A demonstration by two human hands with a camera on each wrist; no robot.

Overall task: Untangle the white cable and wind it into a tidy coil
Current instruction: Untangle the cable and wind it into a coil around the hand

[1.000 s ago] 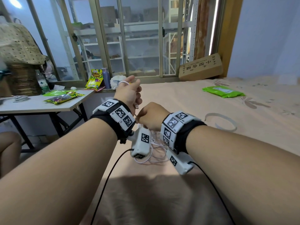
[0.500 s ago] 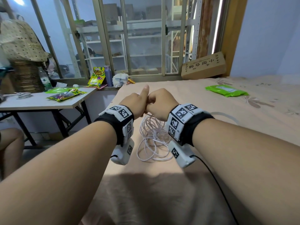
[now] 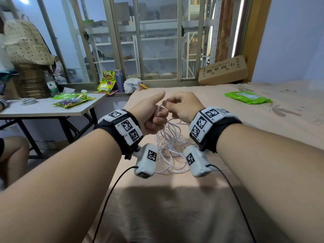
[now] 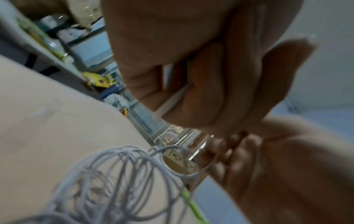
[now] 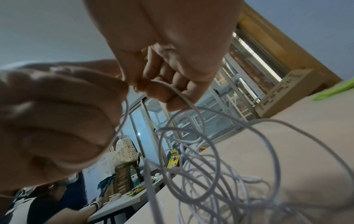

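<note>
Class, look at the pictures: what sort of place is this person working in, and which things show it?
Probably a lived-in bedroom: a bed with a peach sheet beneath the cable, a folding table with snack packets, and a sliding window onto storage shelves.

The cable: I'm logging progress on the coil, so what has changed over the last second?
The left hand came down from its raised position to meet the right hand, and both now sit lower, over the bed. The left thumb now sticks up. More of the cable shows, hanging in loose loops below the hands. Both hands still grip the cable; it remains an untidy bundle, not a coil.
</note>
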